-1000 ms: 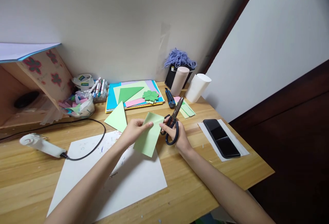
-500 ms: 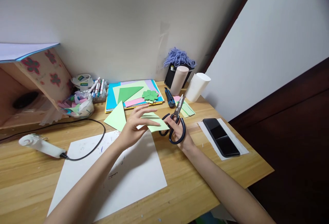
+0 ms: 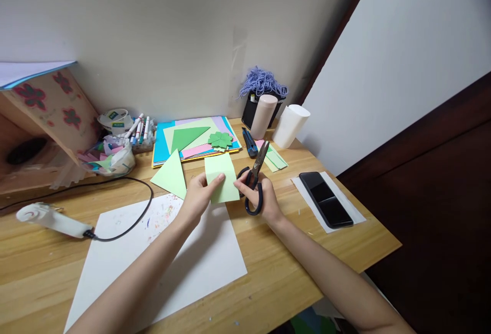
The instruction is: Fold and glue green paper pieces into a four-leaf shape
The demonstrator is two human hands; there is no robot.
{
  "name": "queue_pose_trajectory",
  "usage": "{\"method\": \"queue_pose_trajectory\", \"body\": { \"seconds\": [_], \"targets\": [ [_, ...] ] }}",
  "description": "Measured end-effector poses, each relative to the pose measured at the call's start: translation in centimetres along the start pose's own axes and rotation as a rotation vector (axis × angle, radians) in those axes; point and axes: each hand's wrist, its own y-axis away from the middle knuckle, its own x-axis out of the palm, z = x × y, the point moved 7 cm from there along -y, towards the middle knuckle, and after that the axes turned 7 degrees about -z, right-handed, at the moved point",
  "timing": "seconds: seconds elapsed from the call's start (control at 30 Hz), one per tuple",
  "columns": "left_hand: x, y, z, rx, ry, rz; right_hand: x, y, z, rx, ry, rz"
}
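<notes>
My left hand pinches a light green piece of paper by its left side, thumb on the front. The paper is held up above a large white sheet and faces me. In my right hand are black-handled scissors, blades closed and pointing up and away. The right thumb and fingertips also touch the paper's right edge. Just behind the left hand lies a light green paper triangle. Farther back, a green paper flower and a darker green triangle rest on stacked coloured paper.
A blue utility knife lies near paper strips. Behind stand a pinkish cylinder and a white roll. A phone is on the right. A corded white tool and a scrap tub are on the left.
The light green paper has turned from nearly flat to facing me. My left fingers, spread before, now grip its left side, and my right fingertips have come to its right edge.
</notes>
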Motion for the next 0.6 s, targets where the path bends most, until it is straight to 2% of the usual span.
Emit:
{"method": "queue_pose_trajectory", "body": {
  "seconds": [0.07,0.13,0.4,0.6],
  "targets": [
    [-0.6,0.1,-0.2,0.056,0.012,-0.101,0.3,0.1,-0.4,0.012,-0.016,0.031],
    [-0.9,0.2,-0.4,0.100,0.029,-0.150,0.5,0.2,-0.8,0.023,-0.022,0.050],
    [-0.9,0.3,-1.3,0.158,0.186,-0.105,1.2,0.6,-1.5,0.043,0.013,0.100],
    [-1.3,0.1,-0.9,0.153,0.185,-0.151,1.5,0.8,-2.0,0.091,-0.002,0.089]
  ]
}}
